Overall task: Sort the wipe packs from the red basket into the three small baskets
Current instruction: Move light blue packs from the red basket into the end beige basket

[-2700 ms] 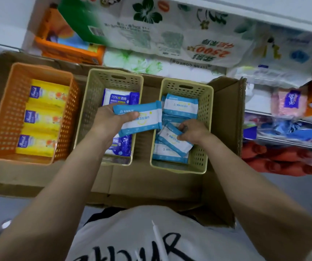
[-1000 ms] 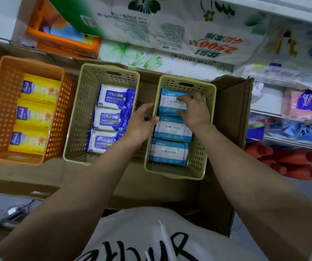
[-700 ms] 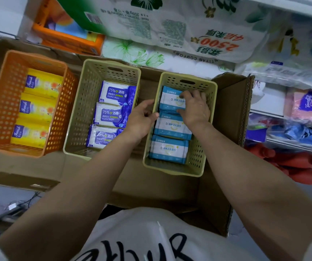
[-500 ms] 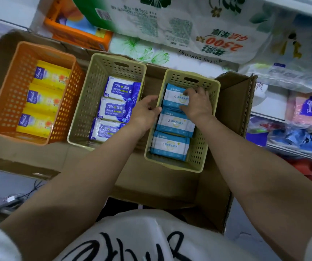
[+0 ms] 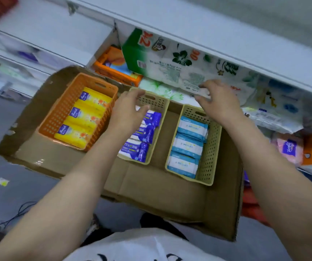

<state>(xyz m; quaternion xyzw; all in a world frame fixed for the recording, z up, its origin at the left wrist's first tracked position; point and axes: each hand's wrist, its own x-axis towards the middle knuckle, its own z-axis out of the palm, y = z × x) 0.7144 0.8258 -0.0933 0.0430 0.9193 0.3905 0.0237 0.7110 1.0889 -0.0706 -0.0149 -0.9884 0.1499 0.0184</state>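
**Orange, then two beige: all three baskets filled**

Orange basket (image 5: 102, 87) at the left holds three yellow packs (image 5: 84, 117). Next, our left hand (image 5: 127, 108) hovers empty with fingers loosely spread over the middle beige basket (image 5: 161, 102) of purple packs (image 5: 142, 136). The right beige basket (image 5: 210, 151) holds three blue packs (image 5: 188, 146); our right hand (image 5: 217, 102) hangs above it, relaxed and holding nothing. We judge the sorting almost done. We see no red basket clearly, so leftover packs stay unknown.
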